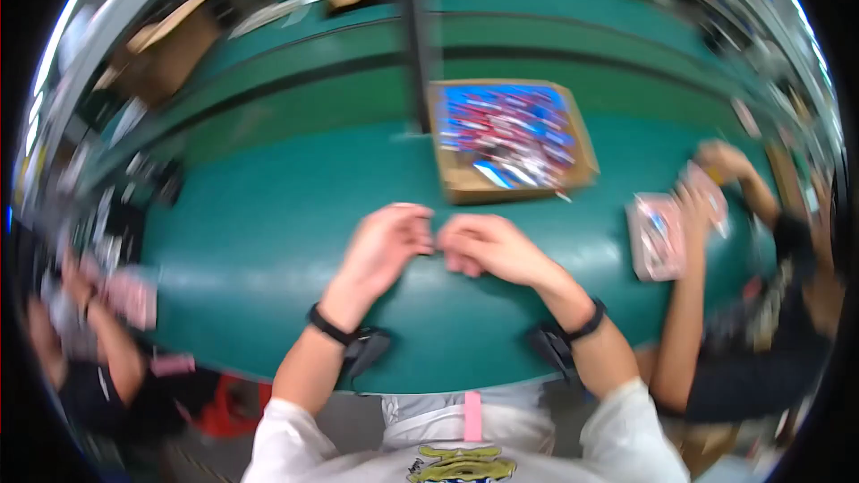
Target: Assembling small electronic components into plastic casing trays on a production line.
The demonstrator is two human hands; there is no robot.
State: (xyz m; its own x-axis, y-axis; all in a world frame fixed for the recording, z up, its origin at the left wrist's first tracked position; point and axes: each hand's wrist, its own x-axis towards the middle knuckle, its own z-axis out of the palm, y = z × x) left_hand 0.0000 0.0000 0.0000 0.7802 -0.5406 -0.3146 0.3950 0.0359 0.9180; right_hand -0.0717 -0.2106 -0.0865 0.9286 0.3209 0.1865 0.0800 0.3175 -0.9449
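Note:
My left hand [386, 248] and my right hand [490, 245] hover close together over the green table [268, 214], nearly meeting at the fingertips. Fingers on both are curled inward and pinched. Whatever they may hold is hidden or too small to make out. Beyond the right hand stands a shallow cardboard box [474, 191], filled with small red, blue and silvery packets [510, 125] smeared by motion. Each wrist wears a black strap, with a dark device [365, 353] at the left one and another [552, 346] at the right.
To the right, a co-worker's hands [693, 205] handle pale pink clear-wrapped packs [658, 237]. Another person's arm [114, 340] and a pink pack [131, 297] are at the left. A dark post [417, 44] rises behind the box; an open carton [174, 49] stands far left.

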